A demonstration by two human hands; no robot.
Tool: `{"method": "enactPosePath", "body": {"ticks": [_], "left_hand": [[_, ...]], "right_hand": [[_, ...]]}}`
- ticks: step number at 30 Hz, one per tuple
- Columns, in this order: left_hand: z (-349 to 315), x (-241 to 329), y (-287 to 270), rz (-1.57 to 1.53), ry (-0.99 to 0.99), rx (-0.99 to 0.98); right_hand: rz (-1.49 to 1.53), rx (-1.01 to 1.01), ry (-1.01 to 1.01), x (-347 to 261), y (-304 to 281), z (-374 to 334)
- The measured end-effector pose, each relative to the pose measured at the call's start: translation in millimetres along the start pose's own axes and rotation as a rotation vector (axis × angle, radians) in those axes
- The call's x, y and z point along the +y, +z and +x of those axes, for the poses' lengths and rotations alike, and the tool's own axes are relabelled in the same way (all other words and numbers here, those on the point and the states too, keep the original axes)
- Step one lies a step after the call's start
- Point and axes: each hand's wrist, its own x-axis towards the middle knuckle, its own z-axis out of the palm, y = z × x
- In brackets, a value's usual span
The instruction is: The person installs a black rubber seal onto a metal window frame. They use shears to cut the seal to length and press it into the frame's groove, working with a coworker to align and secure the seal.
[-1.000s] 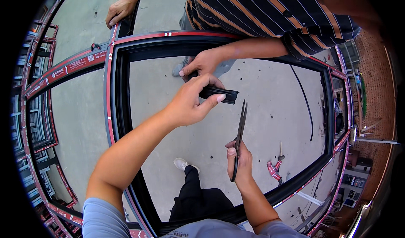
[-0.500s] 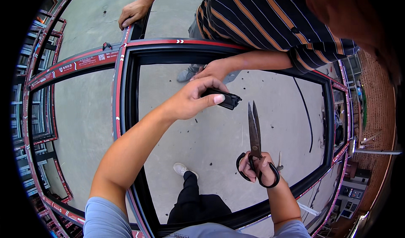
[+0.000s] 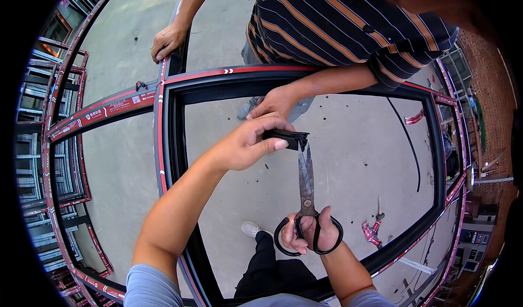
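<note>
My left hand is closed, thumb and fingers pinching a short black strip piece, perhaps rubber gasket, with its end sticking out to the right. In my right hand is a pair of scissors with dark, worn blades and black loop handles. The blades point away from me, slightly apart, and their tips meet the end of the strip piece; whether they touch it I cannot tell. Both hands are over the opening of a large black frame edged with red protective tape.
Across the frame stands a person in a striped shirt; one hand rests on the frame, the other is just beyond my left hand. A long black strip, a hammer and tape scraps lie on the floor. More frames stand at left.
My right hand has brought the scissors left and their tips up to the end of the black piece. The view has shifted slightly; my left hand still grips the piece.
</note>
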Motion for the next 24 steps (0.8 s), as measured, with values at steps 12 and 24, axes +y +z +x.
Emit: {"method": "enactPosePath", "body": {"ticks": [12, 24], "left_hand": [[-0.6, -10.1, -9.3, -0.221, -0.051, -0.08], [-1.0, -3.2, -10.9, -0.254, -0.143, -0.076]], "right_hand": [[0.003, -0.007, 0.05, -4.8, 1.0, 7.1], [0.06, 0.017, -0.021, -4.1, 5.6, 17.2]]}}
